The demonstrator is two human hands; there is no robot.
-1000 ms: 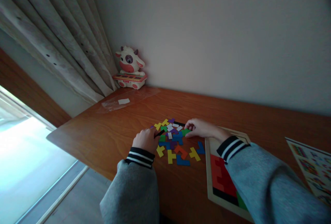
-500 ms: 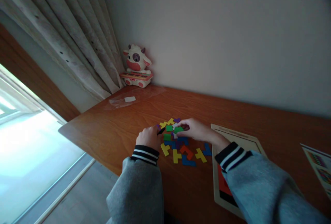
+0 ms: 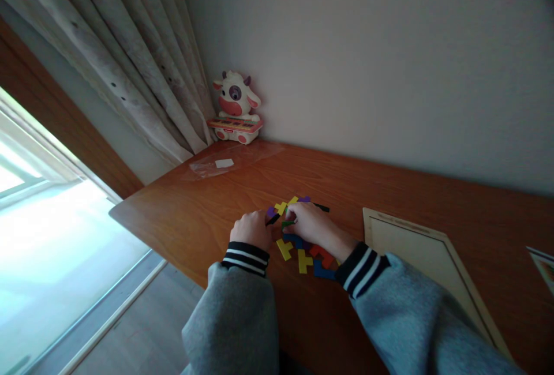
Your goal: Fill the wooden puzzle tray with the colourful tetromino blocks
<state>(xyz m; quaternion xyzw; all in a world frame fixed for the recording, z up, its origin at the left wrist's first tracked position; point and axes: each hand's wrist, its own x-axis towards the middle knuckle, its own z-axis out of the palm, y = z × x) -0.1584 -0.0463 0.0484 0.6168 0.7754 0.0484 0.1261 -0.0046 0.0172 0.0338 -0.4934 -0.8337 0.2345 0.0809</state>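
Note:
My left hand [image 3: 251, 231] is closed at the left edge of the scattered puzzle pieces, with a black puzzle piece [image 3: 272, 219] sticking out from its fingertips. Over the middle of the pile, my right hand [image 3: 309, 222] has its fingers curled down; what they hold is hidden. A green piece [image 3: 287, 224] shows just below those fingertips. Around the hands lie a yellow piece [image 3: 284, 250], a red-orange piece [image 3: 322, 255], a blue piece [image 3: 324, 271] and a purple piece [image 3: 271, 212]. Beyond my right hand another black piece [image 3: 321, 207] shows.
A wooden puzzle board [image 3: 402, 236] lies right of the pieces, partly under my right sleeve. A printed sheet [image 3: 541, 265] is at the far right. Clear plastic wrap [image 3: 203, 168] with a white label and a cow toy with a keyboard [image 3: 236, 112] are at the back left.
My right hand has moved left and down over the pile, and the green piece seen in its fingers is out of sight. My left hand keeps the black piece. The view has shifted slightly.

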